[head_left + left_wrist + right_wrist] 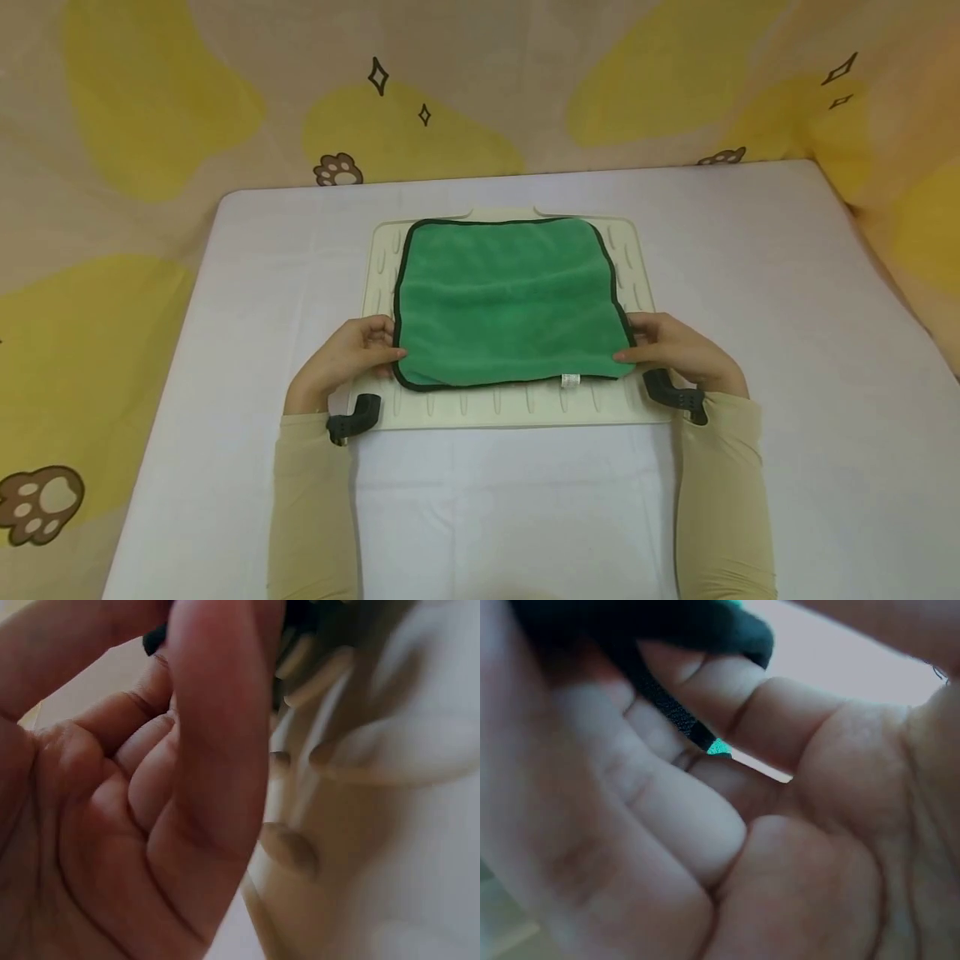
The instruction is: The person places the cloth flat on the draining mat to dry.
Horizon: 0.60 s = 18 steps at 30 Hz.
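Observation:
A green cloth [510,300] with a dark edging and a small white tag [571,381] is spread over a cream ribbed tray [480,408]. My left hand [348,350] pinches the cloth's left edge near its front corner, thumb on top and fingers beneath. On the opposite side my right hand [675,346] pinches the right edge the same way. The left wrist view shows the left hand's curled fingers [217,735] close up, with the ribbed tray blurred behind. In the right wrist view, dark edging [667,705] runs between the right hand's fingers.
The tray lies on a table with a white cover [787,333]. Behind and beside the table hangs a yellow and beige curtain [480,100] with paw prints. A dark wrist mount [355,418] sits at the left wrist, and another dark mount [675,395] at the right.

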Available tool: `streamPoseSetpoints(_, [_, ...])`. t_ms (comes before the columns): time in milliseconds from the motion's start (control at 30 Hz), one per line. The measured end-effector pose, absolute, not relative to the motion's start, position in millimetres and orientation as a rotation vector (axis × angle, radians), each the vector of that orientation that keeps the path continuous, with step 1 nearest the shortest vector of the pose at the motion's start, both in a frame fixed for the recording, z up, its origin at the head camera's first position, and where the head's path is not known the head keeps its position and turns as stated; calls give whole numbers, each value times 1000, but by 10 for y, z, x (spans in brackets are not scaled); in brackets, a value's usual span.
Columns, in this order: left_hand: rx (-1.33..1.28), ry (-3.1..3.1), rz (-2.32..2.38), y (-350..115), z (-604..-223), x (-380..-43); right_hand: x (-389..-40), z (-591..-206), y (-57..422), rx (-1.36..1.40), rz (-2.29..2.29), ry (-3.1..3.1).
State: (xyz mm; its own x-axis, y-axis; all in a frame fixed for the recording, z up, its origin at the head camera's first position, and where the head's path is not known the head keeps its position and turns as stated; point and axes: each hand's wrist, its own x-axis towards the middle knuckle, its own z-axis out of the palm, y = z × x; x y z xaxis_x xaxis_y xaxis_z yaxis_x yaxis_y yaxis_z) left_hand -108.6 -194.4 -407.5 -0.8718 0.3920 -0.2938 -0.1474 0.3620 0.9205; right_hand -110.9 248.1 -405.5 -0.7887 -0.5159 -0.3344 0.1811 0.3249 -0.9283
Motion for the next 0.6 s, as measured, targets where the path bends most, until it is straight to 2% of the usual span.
streamPoseSetpoints(600, [191, 2128, 1351, -1943, -4061, -1049, -1109, -4013, 2446, -315, -1278, 2096])
